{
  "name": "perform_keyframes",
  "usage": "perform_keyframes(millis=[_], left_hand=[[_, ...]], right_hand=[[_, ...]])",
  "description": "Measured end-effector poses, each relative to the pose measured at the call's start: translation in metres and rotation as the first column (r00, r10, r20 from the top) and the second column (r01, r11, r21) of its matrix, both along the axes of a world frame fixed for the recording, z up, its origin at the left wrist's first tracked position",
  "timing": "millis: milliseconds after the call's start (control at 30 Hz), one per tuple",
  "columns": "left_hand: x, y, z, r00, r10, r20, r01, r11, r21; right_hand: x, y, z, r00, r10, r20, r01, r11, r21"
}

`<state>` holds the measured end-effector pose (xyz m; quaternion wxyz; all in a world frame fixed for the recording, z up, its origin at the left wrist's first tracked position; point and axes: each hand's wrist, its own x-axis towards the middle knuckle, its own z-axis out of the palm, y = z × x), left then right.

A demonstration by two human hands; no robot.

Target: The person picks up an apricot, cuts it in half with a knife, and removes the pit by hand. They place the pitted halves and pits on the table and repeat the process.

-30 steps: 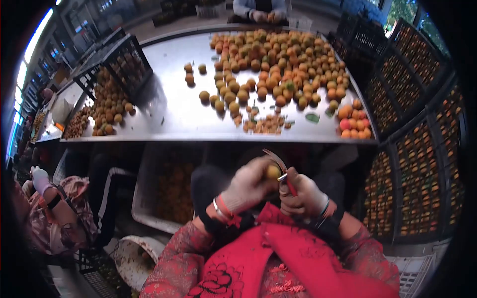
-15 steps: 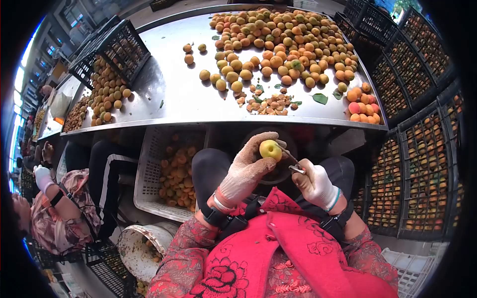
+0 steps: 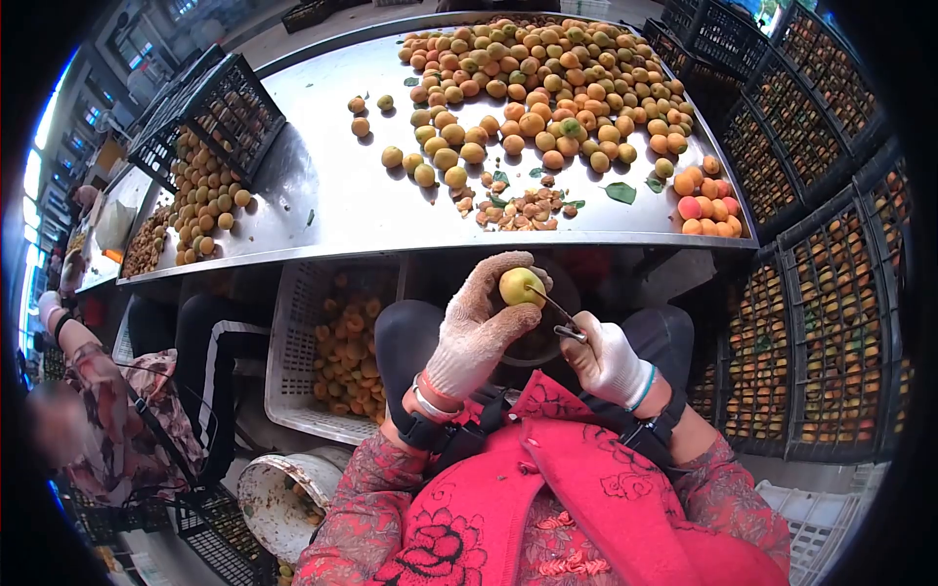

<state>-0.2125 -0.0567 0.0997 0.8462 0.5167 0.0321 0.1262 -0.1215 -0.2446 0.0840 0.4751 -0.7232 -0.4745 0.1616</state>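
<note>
Just off the near edge of the surface [image 3: 332, 176], left hand [image 3: 477, 330] pinches yellow-green fruit [image 3: 518, 287] between thumb and bent fingers, thin tool [image 3: 556, 307] slanting lengthwise from fruit's right side down-right into right hand [image 3: 610, 361], closed round its grip end.

- The head camera looks forward and down, right over the red vest [image 3: 479, 488]!
- Near, mid-view: left hand [image 3: 477, 322], right hand [image 3: 608, 359].
- Farther out, the table [image 3: 322, 176]!
- Wide, rounded view, crates [image 3: 793, 342] bending at the right!
</note>
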Motion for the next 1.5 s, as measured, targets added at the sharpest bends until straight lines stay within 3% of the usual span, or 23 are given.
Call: perform_keyframes(millis=[67, 167, 267, 333, 400, 467, 600, 700, 733, 800, 900, 967, 1033, 1100, 1233, 1300, 1433, 1500], left_hand=[[0.001, 0.001, 0.007, 1.000, 0.009, -0.019, -0.009, 0.999, 0.041], [0.002, 0.002, 0.008, 0.998, 0.017, -0.057, -0.011, 0.996, 0.090], [0.005, 0.000, -0.003, 1.000, -0.007, 0.020, 0.006, 0.998, 0.056], [0.008, -0.010, -0.006, 0.989, -0.142, 0.048, 0.149, 0.901, -0.408], [0.011, -0.012, -0.013, 0.989, -0.139, 0.057, 0.150, 0.900, -0.409], [0.010, -0.014, -0.009, 0.985, -0.170, 0.042, 0.158, 0.758, -0.633], [0.019, -0.010, -0.027, 0.997, -0.063, 0.040, 0.074, 0.851, -0.520], [0.019, -0.013, -0.012, 0.998, 0.005, 0.066, 0.026, 0.888, -0.459], [0.021, -0.013, -0.013, 0.998, 0.003, 0.065, 0.028, 0.888, -0.460], [0.024, -0.016, -0.019, 0.999, -0.048, 0.009, 0.042, 0.748, -0.662], [0.025, -0.018, -0.026, 0.993, -0.117, 0.014, 0.091, 0.685, -0.723], [0.024, -0.018, -0.024, 0.997, -0.079, -0.015, 0.048, 0.733, -0.679], [0.025, -0.016, -0.025, 0.999, -0.036, -0.040, 0.003, 0.778, -0.629], [0.029, -0.012, -0.032, 0.999, 0.002, 0.035, 0.016, 0.862, -0.507], [0.028, -0.015, -0.024, 0.999, 0.024, 0.027, -0.005, 0.828, -0.560], [0.032, -0.018, -0.036, 0.989, -0.084, 0.124, 0.148, 0.681, -0.717], [0.032, -0.018, -0.021, 0.996, -0.089, -0.001, 0.064, 0.724, -0.687], [0.035, -0.017, -0.023, 0.999, 0.010, -0.037, -0.031, 0.778, -0.628]], right_hand=[[0.003, 0.003, -0.010, 0.996, -0.018, 0.085, 0.015, 0.999, 0.030], [0.000, 0.013, -0.022, 0.997, -0.047, 0.060, 0.040, 0.993, 0.114], [-0.007, 0.019, -0.032, 0.995, -0.093, 0.040, 0.086, 0.986, 0.142], [-0.009, 0.028, -0.038, 0.994, -0.107, 0.028, 0.100, 0.980, 0.174], [-0.011, 0.038, -0.036, 0.985, -0.160, 0.062, 0.140, 0.960, 0.243], [-0.012, 0.038, -0.030, 0.985, -0.165, 0.057, 0.150, 0.967, 0.208], [-0.009, 0.036, -0.023, 0.975, -0.198, 0.099, 0.187, 0.976, 0.108], [-0.006, 0.035, -0.026, 0.966, -0.221, 0.131, 0.211, 0.973, 0.088], [-0.006, 0.035, -0.027, 0.959, -0.236, 0.157, 0.224, 0.970, 0.092], [-0.005, 0.036, -0.032, 0.946, -0.264, 0.186, 0.253, 0.964, 0.084], [-0.004, 0.039, -0.039, 0.935, -0.290, 0.202, 0.266, 0.954, 0.136], [-0.006, 0.038, -0.034, 0.939, -0.289, 0.188, 0.253, 0.948, 0.191], [-0.008, 0.036, -0.023, 0.956, -0.259, 0.138, 0.244, 0.963, 0.116], [-0.007, 0.036, -0.023, 0.957, -0.256, 0.137, 0.243, 0.964, 0.107], [-0.009, 0.037, -0.033, 0.952, -0.271, 0.139, 0.264, 0.962, 0.070], [-0.012, 0.040, -0.044, 0.947, -0.298, 0.124, 0.287, 0.953, 0.099], [-0.012, 0.038, -0.036, 0.944, -0.306, 0.120, 0.295, 0.950, 0.106], [-0.012, 0.037, -0.033, 0.947, -0.298, 0.122, 0.289, 0.953, 0.091]])
